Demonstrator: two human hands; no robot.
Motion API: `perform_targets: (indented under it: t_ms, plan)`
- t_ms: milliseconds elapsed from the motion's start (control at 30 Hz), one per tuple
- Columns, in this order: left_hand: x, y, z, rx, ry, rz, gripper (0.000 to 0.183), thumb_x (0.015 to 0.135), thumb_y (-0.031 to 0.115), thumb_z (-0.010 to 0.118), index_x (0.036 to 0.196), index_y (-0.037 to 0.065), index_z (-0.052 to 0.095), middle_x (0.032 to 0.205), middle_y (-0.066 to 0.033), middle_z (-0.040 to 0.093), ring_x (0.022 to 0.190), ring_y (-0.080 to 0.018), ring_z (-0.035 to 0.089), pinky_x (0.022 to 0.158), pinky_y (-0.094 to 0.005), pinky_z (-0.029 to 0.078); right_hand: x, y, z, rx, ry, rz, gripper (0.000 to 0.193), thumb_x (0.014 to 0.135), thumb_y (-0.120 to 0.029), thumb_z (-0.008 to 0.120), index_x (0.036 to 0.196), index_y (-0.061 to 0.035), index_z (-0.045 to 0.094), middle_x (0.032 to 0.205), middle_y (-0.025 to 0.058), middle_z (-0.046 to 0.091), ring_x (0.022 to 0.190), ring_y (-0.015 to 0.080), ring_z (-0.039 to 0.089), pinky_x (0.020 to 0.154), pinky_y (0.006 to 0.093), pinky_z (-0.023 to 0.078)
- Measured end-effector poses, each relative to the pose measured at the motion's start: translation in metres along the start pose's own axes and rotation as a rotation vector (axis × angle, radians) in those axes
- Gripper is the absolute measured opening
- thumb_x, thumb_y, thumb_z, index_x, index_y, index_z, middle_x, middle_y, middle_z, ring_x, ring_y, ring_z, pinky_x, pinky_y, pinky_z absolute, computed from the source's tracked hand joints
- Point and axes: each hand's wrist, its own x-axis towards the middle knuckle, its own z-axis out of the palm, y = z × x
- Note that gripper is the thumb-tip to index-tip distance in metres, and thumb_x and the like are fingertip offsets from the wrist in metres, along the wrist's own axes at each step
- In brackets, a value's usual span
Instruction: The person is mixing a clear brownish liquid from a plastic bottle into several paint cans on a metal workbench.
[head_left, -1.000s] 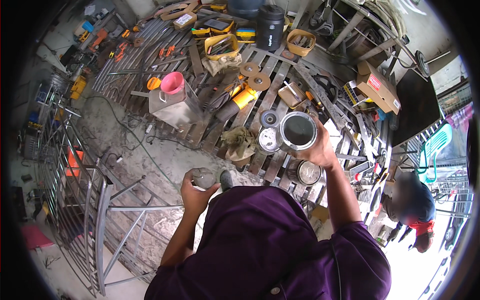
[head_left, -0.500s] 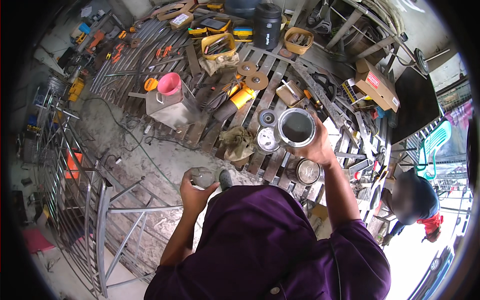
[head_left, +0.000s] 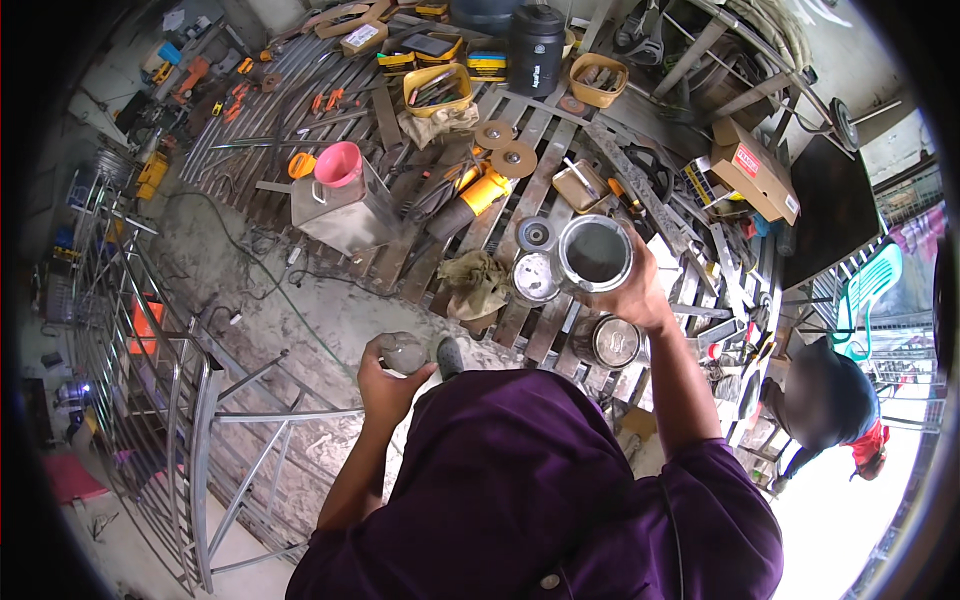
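My right hand (head_left: pixel 641 298) is wrapped round an open metal can (head_left: pixel 564 268) with a pale rim, held over the wooden slats. Its inside looks dark grey; how full it is, I cannot tell. Lower on the left, my left hand (head_left: pixel 386 386) curls round a small, greyish, see-through round thing (head_left: pixel 405 352) whose kind is unclear. A round lid (head_left: pixel 536 278) smeared with white lies just left of the can, beside a grey disc (head_left: pixel 535 234). Below my right hand a closed tin (head_left: pixel 615 342) stands on the slats.
A yellow-and-black angle grinder (head_left: pixel 472 203), a crumpled cloth (head_left: pixel 474 283) and a square metal can (head_left: pixel 345 225) with a pink cup (head_left: pixel 340 166) on top lie ahead. Metal railings (head_left: pixel 190 430) stand at left. Another person (head_left: pixel 840 395) bends at right.
Both hands stay nearly where they were, each still holding its thing; the can has shifted very slightly. A small bright light shows at the far left. The other person has moved slightly.
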Motion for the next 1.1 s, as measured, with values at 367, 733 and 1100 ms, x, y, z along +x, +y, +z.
perform_targets:
  t_ms: [367, 733, 1100]
  plan:
    - [0.001, 0.000, 0.002, -0.002, -0.008, 0.012, 0.073, 0.068, 0.022, 0.105, 0.125, 0.000, 0.065, 0.114, -0.0134, 0.076, 0.106, -0.0253, 0.073, 0.096, -0.0387, 0.058, 0.003, 0.003, -0.007, 0.034, -0.053, 0.013, 0.091, 0.065, -0.024, 0.099, 0.142, 0.0043, 0.059, 0.130, 0.0166, 0.074, 0.121, 0.0263, 0.073, 0.111, 0.0400, 0.054]
    - [0.004, -0.011, 0.005, -0.004, -0.006, 0.004, 0.077, 0.067, 0.023, 0.106, 0.126, -0.001, 0.063, 0.114, -0.0132, 0.075, 0.106, -0.0237, 0.073, 0.096, -0.0385, 0.058, 0.005, 0.010, 0.002, 0.061, -0.011, -0.005, 0.095, 0.063, -0.021, 0.099, 0.144, 0.0052, 0.057, 0.132, 0.0174, 0.074, 0.123, 0.0270, 0.072, 0.113, 0.0405, 0.054]
    - [0.007, -0.002, 0.004, 0.019, 0.003, 0.023, 0.068, 0.069, 0.019, 0.104, 0.122, 0.001, 0.065, 0.113, -0.0119, 0.076, 0.104, -0.0225, 0.073, 0.095, -0.0377, 0.059, 0.004, 0.014, -0.007, 0.123, -0.071, -0.005, 0.094, 0.063, -0.023, 0.098, 0.143, 0.0048, 0.058, 0.130, 0.0163, 0.074, 0.121, 0.0269, 0.072, 0.111, 0.0407, 0.054]
